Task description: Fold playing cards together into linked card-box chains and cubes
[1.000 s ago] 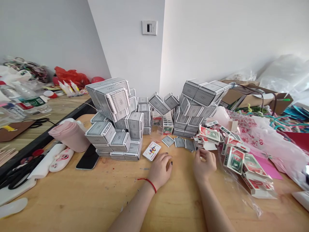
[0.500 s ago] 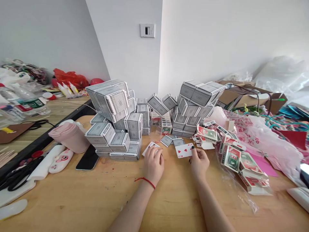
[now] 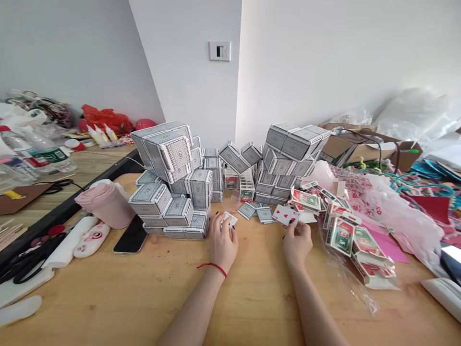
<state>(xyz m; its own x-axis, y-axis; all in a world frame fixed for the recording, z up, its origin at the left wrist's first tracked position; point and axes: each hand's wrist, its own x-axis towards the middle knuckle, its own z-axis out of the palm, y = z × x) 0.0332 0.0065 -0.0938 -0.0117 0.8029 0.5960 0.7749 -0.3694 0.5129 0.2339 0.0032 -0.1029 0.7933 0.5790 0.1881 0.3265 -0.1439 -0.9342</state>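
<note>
My right hand (image 3: 298, 242) pinches one end of a playing card (image 3: 284, 214) marked with red hearts, tilted face toward me. To the left, my left hand (image 3: 224, 240), with a red string bracelet (image 3: 212, 265) at the wrist, has its fingers around a white-faced card (image 3: 229, 219) low over the table. Its fingers partly cover that card. Just beyond the hands lie loose patterned cards, face down, a left group (image 3: 247, 210) and a right group (image 3: 265, 215). Blocks covered in card backs form a left stack (image 3: 180, 211) and a right stack (image 3: 284, 163).
Opened red and green card boxes (image 3: 340, 235) and clear plastic wrap (image 3: 355, 288) spread on the right, near a pink-printed plastic bag (image 3: 389, 197). A phone (image 3: 130, 236), a pink cup (image 3: 106, 204) and scissors (image 3: 30, 259) lie left. Glued card boxes (image 3: 247, 185) stand at the back centre.
My right hand's heart card has swung right and tilted, toward the card boxes. My left hand has shifted slightly left, its fingers more spread, showing more of its card.
</note>
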